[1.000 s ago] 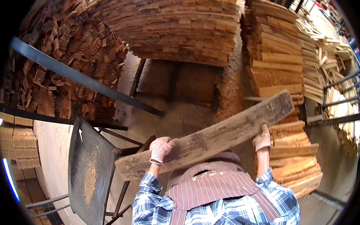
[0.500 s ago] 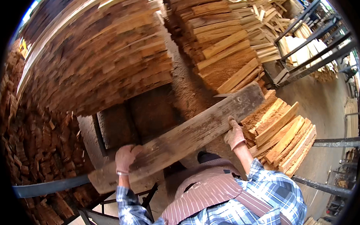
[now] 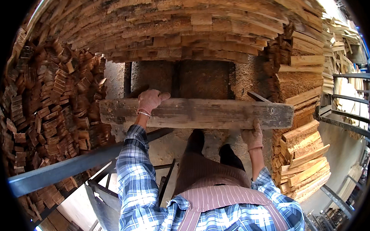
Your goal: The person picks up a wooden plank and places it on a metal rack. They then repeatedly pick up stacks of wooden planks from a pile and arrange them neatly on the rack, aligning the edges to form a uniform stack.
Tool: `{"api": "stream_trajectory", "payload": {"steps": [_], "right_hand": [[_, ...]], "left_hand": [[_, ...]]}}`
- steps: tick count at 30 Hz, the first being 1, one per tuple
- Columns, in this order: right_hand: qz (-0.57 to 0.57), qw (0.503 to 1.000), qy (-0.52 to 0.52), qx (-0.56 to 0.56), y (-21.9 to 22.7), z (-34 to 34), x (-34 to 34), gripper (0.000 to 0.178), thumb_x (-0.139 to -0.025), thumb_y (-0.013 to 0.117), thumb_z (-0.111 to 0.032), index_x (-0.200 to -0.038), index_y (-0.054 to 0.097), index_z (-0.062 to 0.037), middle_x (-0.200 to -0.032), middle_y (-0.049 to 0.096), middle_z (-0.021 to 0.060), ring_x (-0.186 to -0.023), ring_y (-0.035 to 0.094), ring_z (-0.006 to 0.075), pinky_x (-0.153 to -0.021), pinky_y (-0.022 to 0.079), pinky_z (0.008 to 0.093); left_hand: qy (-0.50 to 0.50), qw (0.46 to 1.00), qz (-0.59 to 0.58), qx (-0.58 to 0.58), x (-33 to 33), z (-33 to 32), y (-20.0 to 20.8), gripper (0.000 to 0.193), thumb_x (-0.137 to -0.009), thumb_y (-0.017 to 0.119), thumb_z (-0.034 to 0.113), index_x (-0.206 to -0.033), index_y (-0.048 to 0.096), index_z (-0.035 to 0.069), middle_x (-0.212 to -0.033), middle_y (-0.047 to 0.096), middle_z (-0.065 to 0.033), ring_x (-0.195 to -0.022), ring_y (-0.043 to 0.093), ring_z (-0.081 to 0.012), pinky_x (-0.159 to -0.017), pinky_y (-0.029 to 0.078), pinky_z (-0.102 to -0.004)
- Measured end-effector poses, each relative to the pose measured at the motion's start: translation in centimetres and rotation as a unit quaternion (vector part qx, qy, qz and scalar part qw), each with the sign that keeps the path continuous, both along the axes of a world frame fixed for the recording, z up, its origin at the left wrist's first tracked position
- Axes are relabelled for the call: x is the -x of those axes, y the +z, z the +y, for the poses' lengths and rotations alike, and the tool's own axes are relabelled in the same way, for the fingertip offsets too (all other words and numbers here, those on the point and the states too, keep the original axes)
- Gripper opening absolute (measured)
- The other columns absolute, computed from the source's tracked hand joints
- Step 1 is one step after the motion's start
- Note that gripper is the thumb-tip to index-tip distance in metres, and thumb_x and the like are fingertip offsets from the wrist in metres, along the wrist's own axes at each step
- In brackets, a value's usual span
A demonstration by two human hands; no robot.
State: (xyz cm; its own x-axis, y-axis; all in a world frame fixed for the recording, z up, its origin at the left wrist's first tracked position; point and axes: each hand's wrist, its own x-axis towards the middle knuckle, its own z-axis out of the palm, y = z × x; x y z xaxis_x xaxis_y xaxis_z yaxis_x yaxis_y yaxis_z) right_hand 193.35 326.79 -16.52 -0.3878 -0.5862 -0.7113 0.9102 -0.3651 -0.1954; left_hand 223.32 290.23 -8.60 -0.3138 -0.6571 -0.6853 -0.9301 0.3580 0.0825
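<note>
Left hand [image 3: 150, 101]: gloved, laid over the top edge of the plank [image 3: 197, 113] near its left end, fingers curled onto the far side, grip closed on the wood. Light band at the wrist, just below the glove.

Right hand [image 3: 252, 136]: gloved, under the lower edge of the plank toward its right end, fingers wrapped up against the wood, grip closed on it from beneath.

Plank: long, weathered, grey-brown, rough-faced; held level and crosswise in front of the body, above the dusty floor [image 3: 169, 144], carried by both hands only. Darker stains toward the middle and right end.

Below the plank: plaid sleeves [image 3: 134, 186] running up to both hands, striped apron [image 3: 220, 195] between them, two dark shoes [image 3: 196, 140] on the floor just under the plank's middle.

Behind the plank: dark recess [image 3: 183, 79] beneath an overhanging stack of thin boards [image 3: 190, 29], layered flat and reaching across the whole upper view.

Left of the plank: wall of short wood blocks [image 3: 50, 108], piled end-on, close beside the plank's left end.

Right of the plank: stacked boards [image 3: 304, 160] in tiers, touching or nearly touching the plank's right end; cannot tell which. Further right, metal rails [image 3: 347, 101] and pale concrete.

Lower left of the plank: grey steel bar [image 3: 72, 166] running diagonally, with a dark metal frame [image 3: 102, 200] beneath it.
</note>
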Motion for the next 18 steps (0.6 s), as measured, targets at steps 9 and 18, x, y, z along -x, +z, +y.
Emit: {"api": "stream_trajectory", "payload": {"steps": [9, 18], "right_hand": [[-0.022, 0.994, 0.038, -0.103, -9.5, -6.9, -1.6, 0.043, -0.098, 0.051, -0.027, -0.134, 0.046, -0.0041, -0.134, 0.048, 0.0164, -0.120, 0.047, 0.0353, -0.104, 0.043, 0.0515], [-0.039, 0.944, 0.175, -0.277, -7.7, -7.9, -1.9, 0.051, -0.093, 0.059, -0.036, -0.129, 0.050, -0.0020, -0.128, 0.052, 0.0184, -0.119, 0.049, 0.0380, -0.101, 0.044, 0.0562]], "left_hand": [[-0.087, 0.988, 0.007, 0.127, -0.3, -0.7, -9.4, 0.066, -0.084, 0.052, 0.062, -0.118, 0.061, 0.006, -0.119, 0.060, -0.0198, -0.115, 0.053, -0.0367, -0.101, 0.039, -0.0459], [0.248, 0.925, 0.204, 0.204, -1.0, 4.6, -9.5, 0.063, -0.075, 0.073, 0.040, -0.125, 0.053, 0.006, -0.123, 0.055, -0.0165, -0.120, 0.047, -0.0374, -0.102, 0.039, -0.0432]]}}
